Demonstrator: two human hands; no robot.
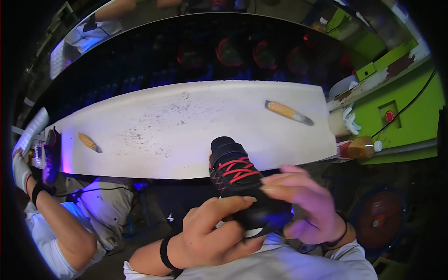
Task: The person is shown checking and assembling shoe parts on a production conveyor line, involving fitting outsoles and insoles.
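A black shoe (245,189) with red criss-cross laces is close to me, its heel collar over the bench's near edge and its toe toward my body. My left hand (217,231) is closed on its front part, with fingers and thumb on the left side of the toe. My right hand (308,205) is at the right side of the toe, with curved fingers apparently touching the upper. Motion smears those fingers, so their grip is unclear. Something pale shows along the shoe's underside, between the left fingers.
The pale bench top (200,126) bears a wooden-handled tool (288,112) at right and a shorter one (89,142) at left. An amber-liquid bottle (359,148) lies beside a cup (340,122) holding white cloth. A co-worker's gloved hand (21,172) is at far left, near another dark shoe (52,149).
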